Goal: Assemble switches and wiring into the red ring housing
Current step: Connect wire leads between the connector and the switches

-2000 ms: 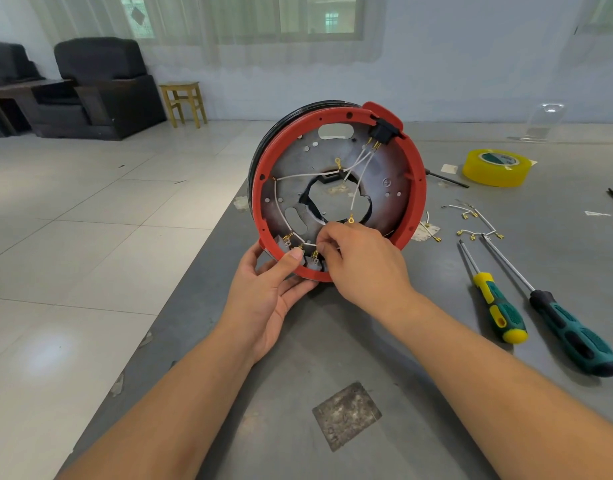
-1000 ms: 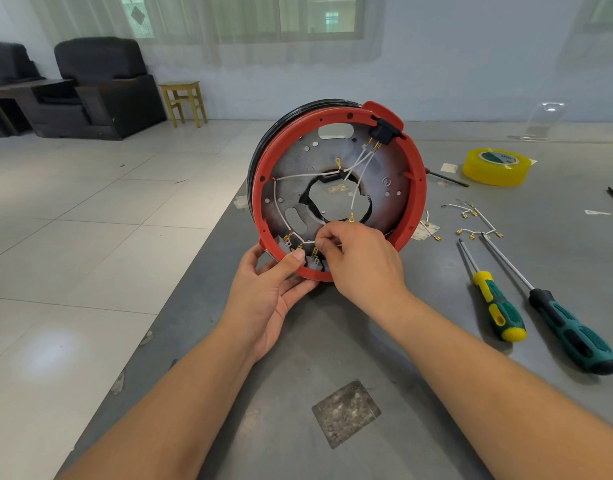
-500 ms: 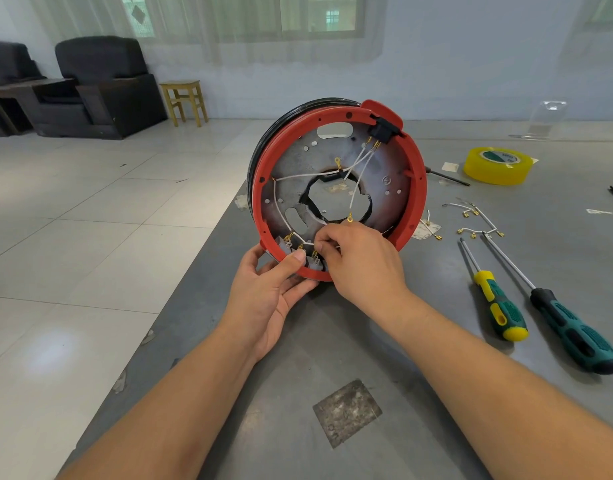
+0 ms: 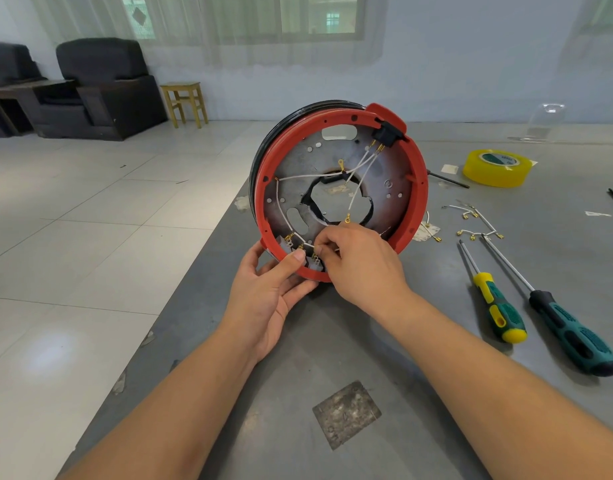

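The red ring housing (image 4: 419, 188) stands tilted on its edge on the grey table, its metal plate facing me. A black switch (image 4: 384, 135) sits at its upper right rim, and white wires (image 4: 308, 175) with gold terminals run across the plate. Grey switches (image 4: 287, 244) sit at the lower rim. My left hand (image 4: 267, 296) grips the lower rim, thumb pressed on its inside. My right hand (image 4: 360, 261) pinches a white wire end at the switch terminals by the lower rim.
Two green-handled screwdrivers (image 4: 499, 313) (image 4: 571, 334) lie on the table to the right. Loose wire pieces with terminals (image 4: 478, 230) and a yellow tape roll (image 4: 495, 168) lie behind them. The table's left edge (image 4: 208, 251) drops to a tiled floor.
My right hand's fingers have shifted slightly at the lower terminals. The housing and my left hand stay as they were.
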Motion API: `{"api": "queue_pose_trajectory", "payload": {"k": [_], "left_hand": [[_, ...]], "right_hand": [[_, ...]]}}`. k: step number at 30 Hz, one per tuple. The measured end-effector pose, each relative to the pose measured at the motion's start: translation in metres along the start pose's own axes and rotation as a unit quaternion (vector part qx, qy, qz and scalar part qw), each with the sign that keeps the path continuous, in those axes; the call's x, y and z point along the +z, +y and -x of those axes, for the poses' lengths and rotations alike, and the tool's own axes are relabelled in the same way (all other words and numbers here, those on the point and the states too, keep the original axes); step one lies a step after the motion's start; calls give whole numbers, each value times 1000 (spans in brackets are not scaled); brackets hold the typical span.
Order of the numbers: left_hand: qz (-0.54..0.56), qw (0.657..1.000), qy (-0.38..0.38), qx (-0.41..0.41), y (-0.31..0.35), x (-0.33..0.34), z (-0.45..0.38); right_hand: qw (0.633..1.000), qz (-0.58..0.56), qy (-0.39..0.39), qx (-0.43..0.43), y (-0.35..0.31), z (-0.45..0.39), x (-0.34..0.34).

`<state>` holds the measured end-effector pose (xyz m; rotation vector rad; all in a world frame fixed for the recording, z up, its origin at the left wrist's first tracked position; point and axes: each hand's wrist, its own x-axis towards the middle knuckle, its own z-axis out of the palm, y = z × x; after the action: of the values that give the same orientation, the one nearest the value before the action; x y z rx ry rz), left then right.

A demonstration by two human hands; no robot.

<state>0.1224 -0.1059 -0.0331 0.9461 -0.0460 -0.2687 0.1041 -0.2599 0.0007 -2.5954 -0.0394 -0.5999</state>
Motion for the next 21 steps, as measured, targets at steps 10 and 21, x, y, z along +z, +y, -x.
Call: {"api": "queue_pose_trajectory", "payload": {"k": [10,21], "left_hand": [[-31,999,15,16,3,-4,-2],[-40,998,40,35,9,0,3]], "right_hand": [[995,-76,-63,-1,6,-9,-10],[994,85,-47,-59,6,-4,-8]]}}
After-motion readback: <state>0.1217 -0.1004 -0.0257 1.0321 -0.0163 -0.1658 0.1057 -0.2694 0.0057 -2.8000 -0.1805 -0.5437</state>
